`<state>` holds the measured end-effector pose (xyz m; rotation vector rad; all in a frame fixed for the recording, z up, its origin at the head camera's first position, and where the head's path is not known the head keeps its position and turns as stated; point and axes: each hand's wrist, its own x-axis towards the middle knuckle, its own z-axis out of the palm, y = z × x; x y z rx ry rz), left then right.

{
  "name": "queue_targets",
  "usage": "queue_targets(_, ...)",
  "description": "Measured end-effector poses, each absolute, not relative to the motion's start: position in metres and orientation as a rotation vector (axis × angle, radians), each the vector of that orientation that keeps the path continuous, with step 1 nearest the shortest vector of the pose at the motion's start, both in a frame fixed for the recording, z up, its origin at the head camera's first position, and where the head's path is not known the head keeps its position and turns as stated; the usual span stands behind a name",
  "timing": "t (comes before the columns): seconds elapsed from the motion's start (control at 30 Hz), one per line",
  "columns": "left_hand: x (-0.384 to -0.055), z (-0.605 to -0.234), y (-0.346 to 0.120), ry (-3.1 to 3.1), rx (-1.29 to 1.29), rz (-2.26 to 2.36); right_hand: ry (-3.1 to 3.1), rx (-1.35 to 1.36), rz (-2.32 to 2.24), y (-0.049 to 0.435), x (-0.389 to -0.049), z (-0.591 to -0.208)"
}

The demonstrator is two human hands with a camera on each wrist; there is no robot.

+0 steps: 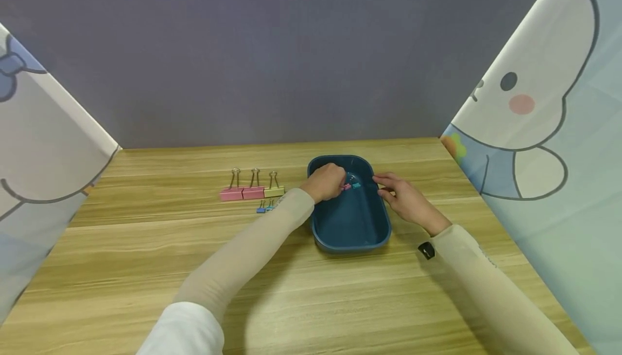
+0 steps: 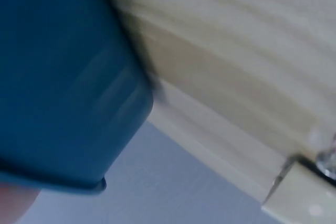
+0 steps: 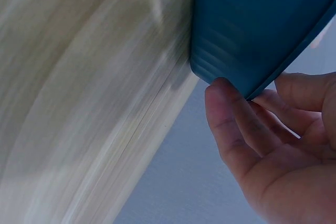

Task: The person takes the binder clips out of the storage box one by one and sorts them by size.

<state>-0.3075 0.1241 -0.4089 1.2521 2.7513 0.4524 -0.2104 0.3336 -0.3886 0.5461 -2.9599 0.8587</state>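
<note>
Apparent reaching-in step: left hand point(image 1: 326, 182) in bin point(image 1: 350, 223), beside pink clip point(image 1: 346, 186) (finger spread and hold cannot be told); right hand point(image 1: 407, 201), relaxed, touches bin. Next move likely calls for steadying.

Left fingers point(image 1: 339, 177) partly hidden; bin point(image 2: 68, 90) cropped in wrist views.
</note>
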Motion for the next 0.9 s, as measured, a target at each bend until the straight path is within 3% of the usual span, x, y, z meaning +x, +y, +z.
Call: queue_targets(0.9,-0.305,-0.359,0.062,2.791,1.438,0.536,-2.977,0.563,0.790,0.353,-0.216,-0.392)
